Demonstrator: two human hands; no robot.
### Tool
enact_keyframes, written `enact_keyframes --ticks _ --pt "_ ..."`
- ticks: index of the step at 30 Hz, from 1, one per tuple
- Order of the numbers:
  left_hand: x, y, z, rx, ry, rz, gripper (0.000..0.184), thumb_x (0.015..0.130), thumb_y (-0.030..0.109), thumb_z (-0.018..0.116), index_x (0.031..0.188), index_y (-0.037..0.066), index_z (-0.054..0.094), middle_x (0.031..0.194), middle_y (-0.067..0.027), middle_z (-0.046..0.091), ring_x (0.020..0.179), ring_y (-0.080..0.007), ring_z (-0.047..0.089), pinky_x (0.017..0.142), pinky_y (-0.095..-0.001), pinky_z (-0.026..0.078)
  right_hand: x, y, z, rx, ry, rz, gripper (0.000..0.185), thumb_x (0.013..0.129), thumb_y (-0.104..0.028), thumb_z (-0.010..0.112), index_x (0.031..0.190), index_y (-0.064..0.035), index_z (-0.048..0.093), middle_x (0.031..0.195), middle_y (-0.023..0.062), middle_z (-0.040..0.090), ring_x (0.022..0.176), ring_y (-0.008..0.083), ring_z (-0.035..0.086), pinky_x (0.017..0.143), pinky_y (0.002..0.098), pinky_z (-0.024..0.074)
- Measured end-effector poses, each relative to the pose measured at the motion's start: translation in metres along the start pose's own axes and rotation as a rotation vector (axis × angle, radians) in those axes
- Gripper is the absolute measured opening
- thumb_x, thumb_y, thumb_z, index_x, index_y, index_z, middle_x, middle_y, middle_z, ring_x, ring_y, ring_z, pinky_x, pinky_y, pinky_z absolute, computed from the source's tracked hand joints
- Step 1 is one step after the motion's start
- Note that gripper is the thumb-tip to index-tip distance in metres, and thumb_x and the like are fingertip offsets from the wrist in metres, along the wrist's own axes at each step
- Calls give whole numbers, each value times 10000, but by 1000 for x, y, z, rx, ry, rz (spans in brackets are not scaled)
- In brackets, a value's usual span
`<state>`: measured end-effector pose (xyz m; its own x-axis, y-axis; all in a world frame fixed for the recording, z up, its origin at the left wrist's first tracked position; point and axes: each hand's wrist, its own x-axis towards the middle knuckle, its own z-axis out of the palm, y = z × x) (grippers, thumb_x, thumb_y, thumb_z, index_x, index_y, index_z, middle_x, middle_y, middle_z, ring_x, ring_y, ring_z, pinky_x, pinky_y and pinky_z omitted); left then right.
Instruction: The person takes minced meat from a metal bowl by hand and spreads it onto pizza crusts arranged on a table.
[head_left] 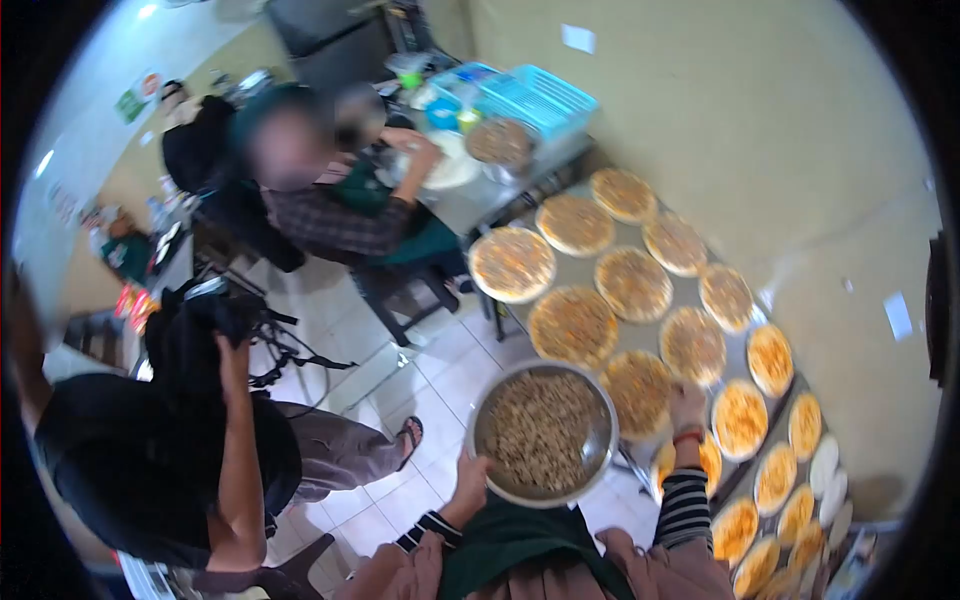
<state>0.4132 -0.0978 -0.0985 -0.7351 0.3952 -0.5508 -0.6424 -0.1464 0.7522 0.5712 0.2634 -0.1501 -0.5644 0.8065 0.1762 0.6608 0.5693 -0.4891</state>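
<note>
My left hand [468, 488] grips the near left rim of a round metal bowl [607, 440], held up in front of my green apron. Brown crumbly minced filling [538, 430] covers the inside of the bowl. To the right, my right hand [688, 408] is over the table at the edge of a topped flatbread [638, 394]. Its fingers look curled together and point down; whatever they hold is hidden. Beyond it lie more flatbreads with brown topping [692, 345]. Nearer me, other flatbreads carry only an orange spread [740, 420].
A person in a plaid sleeve [350, 222] sits working dough at a far table, near blue baskets [540, 100] and another bowl of filling [500, 145]. On my left stands a person in black [130, 470] beside a tripod [290, 345]. A wall borders the flatbread table.
</note>
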Motion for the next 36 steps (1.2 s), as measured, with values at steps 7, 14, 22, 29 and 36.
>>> enact_keyframes --ticks 7,14,22,29,36 --pt "14 18 15 64 -169 -13 597 630 -69 377 1224 -12 391 1100 -109 524 963 -192 527 821 -287 442 -41 -112 -58 1034 72 4 147 775 67 540 853 -36 611 801 62 628 730 142 593 660 269 498" --pt "13 15 76 40 -390 -91 535 655 -70 379 1186 -10 411 1056 -121 540 906 -198 549 789 -287 469 -49 -163 -78 -158 -216 -117 505 787 -384 592 1201 -116 488 1173 165 507 1030 305 546 853 418 454" --pt "14 -39 149 152 -519 -120 514 654 -51 417 1164 9 431 1026 -98 547 913 -195 539 803 -294 451 -52 -135 -91 -328 -526 91 719 689 -482 640 1257 -100 421 1195 279 413 1036 384 521 838 420 464" --pt "-11 -104 224 128 -454 -185 518 660 -62 388 1171 10 438 1061 -83 527 952 -178 503 834 -275 413 -37 -12 -101 -147 -551 -110 297 632 -146 610 918 -69 592 841 177 577 811 348 590 744 418 481" --pt "-19 -139 294 133 -501 -228 470 696 -56 391 1157 18 452 997 -42 543 855 -128 499 759 -243 412 7 51 -196 -38 -454 -72 250 630 -87 592 878 -80 624 796 154 603 786 334 590 716 409 478"
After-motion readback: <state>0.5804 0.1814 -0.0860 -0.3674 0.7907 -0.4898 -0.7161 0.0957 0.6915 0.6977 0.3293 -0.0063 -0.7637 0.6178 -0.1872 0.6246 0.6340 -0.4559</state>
